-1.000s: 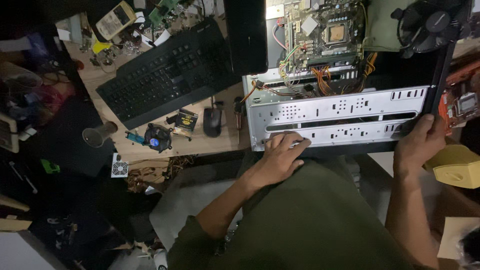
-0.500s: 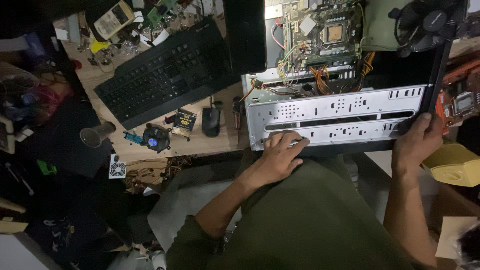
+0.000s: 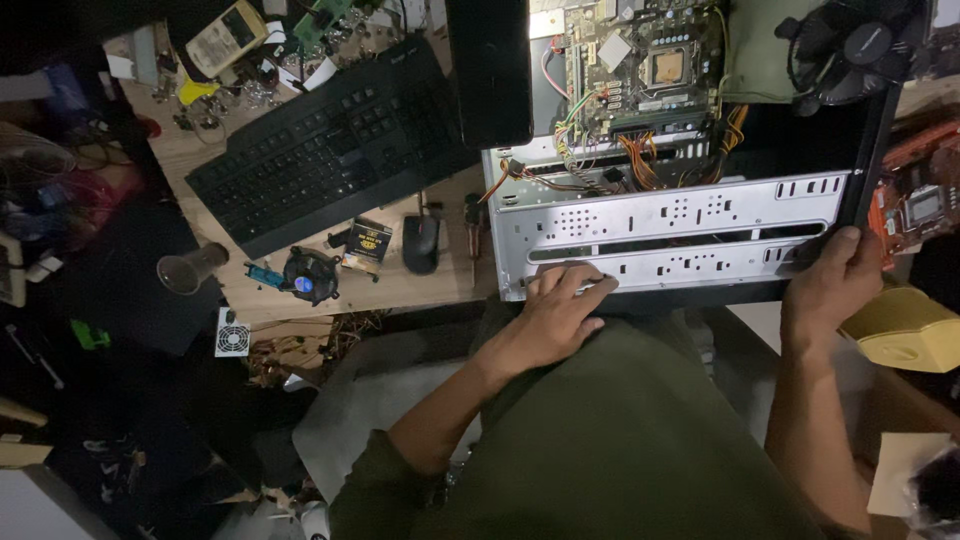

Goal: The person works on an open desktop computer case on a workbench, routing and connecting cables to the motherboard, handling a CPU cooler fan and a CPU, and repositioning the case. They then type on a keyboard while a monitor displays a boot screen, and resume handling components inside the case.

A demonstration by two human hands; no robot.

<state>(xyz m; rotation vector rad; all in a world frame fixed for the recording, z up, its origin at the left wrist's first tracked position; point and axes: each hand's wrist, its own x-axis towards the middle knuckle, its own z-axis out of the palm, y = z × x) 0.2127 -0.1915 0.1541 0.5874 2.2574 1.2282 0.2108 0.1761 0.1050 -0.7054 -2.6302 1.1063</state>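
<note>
Nearest me, my left hand [image 3: 555, 315] lies flat on the near lip of the open computer case [image 3: 670, 235], fingers [image 3: 585, 290] spread, gripping nothing. My right hand [image 3: 830, 285] has its fingers curled around the case's right near corner. The case lies on its side at the surface's near right edge, the motherboard [image 3: 640, 65] exposed further in. I'd judge it best to press evenly with both hands, keeping clear of the orange wiring [image 3: 650, 150]. Beyond to the left: mouse [image 3: 421, 243], black keyboard [image 3: 325, 145].
</note>
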